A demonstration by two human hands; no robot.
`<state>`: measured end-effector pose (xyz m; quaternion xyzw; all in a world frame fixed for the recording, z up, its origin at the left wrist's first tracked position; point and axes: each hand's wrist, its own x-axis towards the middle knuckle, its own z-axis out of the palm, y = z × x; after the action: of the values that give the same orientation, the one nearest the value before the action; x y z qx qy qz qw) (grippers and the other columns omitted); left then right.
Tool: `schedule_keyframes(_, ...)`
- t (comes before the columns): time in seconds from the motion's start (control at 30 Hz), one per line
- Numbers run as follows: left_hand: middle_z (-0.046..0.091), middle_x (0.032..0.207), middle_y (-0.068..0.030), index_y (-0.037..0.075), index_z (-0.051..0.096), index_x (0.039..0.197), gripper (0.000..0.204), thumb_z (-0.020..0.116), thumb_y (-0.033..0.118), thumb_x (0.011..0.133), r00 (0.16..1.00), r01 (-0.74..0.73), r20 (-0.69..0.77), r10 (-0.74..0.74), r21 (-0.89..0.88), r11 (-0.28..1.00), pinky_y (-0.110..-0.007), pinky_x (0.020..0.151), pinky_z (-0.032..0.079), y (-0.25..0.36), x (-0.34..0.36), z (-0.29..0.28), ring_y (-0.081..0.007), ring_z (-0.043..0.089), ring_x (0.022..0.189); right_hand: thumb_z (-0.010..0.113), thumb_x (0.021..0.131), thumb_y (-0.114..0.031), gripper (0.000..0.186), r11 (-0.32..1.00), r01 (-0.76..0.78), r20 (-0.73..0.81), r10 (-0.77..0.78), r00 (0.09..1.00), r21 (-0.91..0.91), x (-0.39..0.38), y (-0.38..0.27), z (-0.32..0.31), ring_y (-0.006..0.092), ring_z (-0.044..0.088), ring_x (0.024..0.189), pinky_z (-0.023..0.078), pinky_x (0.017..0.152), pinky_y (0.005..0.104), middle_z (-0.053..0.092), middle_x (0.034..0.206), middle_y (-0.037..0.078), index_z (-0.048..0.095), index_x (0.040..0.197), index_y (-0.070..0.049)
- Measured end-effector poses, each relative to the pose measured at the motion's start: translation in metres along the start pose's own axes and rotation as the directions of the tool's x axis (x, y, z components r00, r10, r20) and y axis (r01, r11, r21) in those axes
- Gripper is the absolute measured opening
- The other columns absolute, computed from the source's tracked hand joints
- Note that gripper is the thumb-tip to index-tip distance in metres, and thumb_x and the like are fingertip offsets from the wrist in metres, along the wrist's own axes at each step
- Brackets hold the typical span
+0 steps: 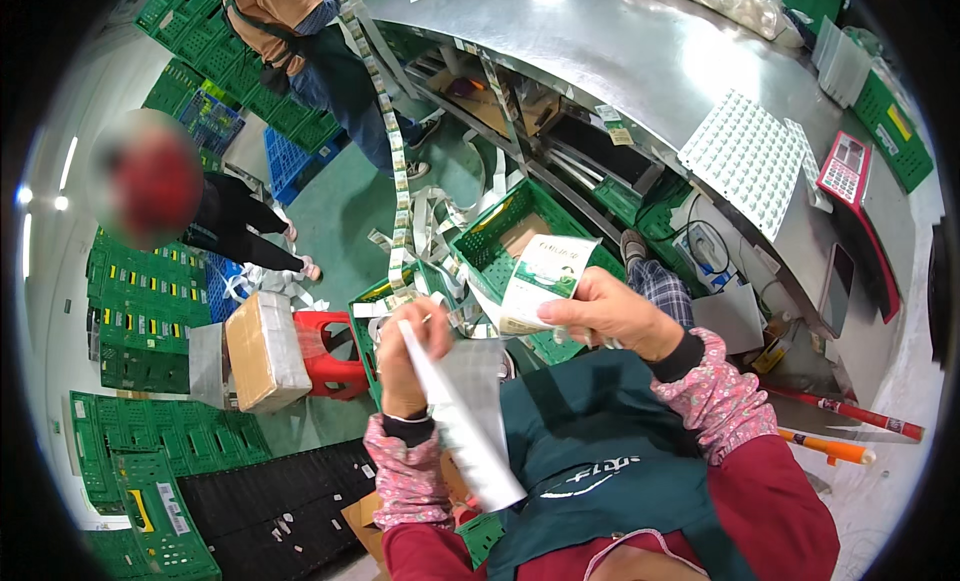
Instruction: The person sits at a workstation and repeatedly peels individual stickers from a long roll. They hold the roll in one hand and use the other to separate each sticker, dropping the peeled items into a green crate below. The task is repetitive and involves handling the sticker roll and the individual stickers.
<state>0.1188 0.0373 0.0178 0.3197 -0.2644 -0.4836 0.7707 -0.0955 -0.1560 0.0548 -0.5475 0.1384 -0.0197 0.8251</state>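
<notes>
Between thumb and fingers, my right hand (625,316) grips a white and green printed label (550,266), its face turned up and its near edge curling. My left hand (410,356) is closed on a white sheet (455,421) that hangs down toward my apron, tilted and seen partly edge-on. Beside that sheet is a translucent plastic piece (478,376); whether the left fingers hold it too, I cannot tell. Beyond my hands, a long strip of printed labels (402,201) runs down into a tangle of white strips. A green crate (485,246) stands just past the right hand's label.
At the right is a metal table (640,51) with a label sheet (745,161) and a red scale (845,171). Two people stand at the far left. A red stool (330,351), a taped carton (265,351) and stacked green crates (150,296) are left.
</notes>
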Motion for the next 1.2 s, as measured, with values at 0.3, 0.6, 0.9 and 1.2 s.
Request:
schedule_keyframes(0.3, 0.067, 0.093, -0.0105, 0.0, 0.06, 0.114, 0.029, 0.05, 0.021, 0.097, 0.902, 0.052, 0.177, -0.394, 0.861, 0.506, -0.025, 0.058, 0.046, -0.002, 0.017, 0.064, -0.0093, 0.055, 0.059, 0.067, 0.088, -0.033, 0.029, 0.989, -0.07, -0.085, 0.06, 0.995, -0.128, -0.002, -0.036, -0.01, 0.0012, 0.043, 0.046, 0.031, 0.039, 0.0168, 0.053, 0.062, -0.005, 0.067, 0.099, -0.006)
schedule_keyframes(0.6, 0.047, 0.064, 0.0072, 0.0, 0.058, 0.08, 0.035, 0.049, 0.027, 0.1, 0.968, 0.242, -0.207, -0.142, 0.618, 0.748, -0.022, 0.051, 0.032, -0.053, 0.013, 0.063, -0.0019, 0.037, 0.06, 0.06, 0.093, -0.026, 0.019, 0.981, 0.088, -0.346, -0.145, 0.927, -0.176, 0.001, 0.001, -0.021, 0.0003, 0.043, 0.049, 0.032, 0.041, 0.0144, 0.051, 0.067, -0.006, 0.057, 0.089, -0.008)
schedule_keyframes(0.9, 0.044, 0.056, -0.0002, -0.002, 0.055, 0.08, 0.031, 0.052, 0.022, 0.098, 0.992, 0.113, -0.126, -0.017, 0.812, 0.573, -0.028, 0.046, 0.033, -0.049, 0.02, 0.07, -0.0048, 0.038, 0.055, 0.069, 0.087, -0.02, 0.021, 0.97, 0.106, -0.407, -0.19, 0.893, -0.218, 0.007, 0.022, 0.012, 0.0011, 0.045, 0.051, 0.032, 0.044, 0.0199, 0.055, 0.062, -0.004, 0.058, 0.086, -0.002)
schedule_keyframes(1.2, 0.051, 0.055, -0.0036, -0.001, 0.064, 0.093, 0.026, 0.054, 0.022, 0.097, 0.998, 0.007, -0.043, 0.041, 0.777, 0.629, -0.028, 0.047, 0.036, -0.038, 0.029, 0.078, -0.0083, 0.042, 0.05, 0.068, 0.087, -0.018, 0.019, 0.981, 0.154, -0.309, -0.183, 0.934, -0.116, 0.017, 0.003, -0.004, -0.0004, 0.039, 0.048, 0.027, 0.042, 0.0176, 0.052, 0.061, -0.006, 0.055, 0.083, -0.005)
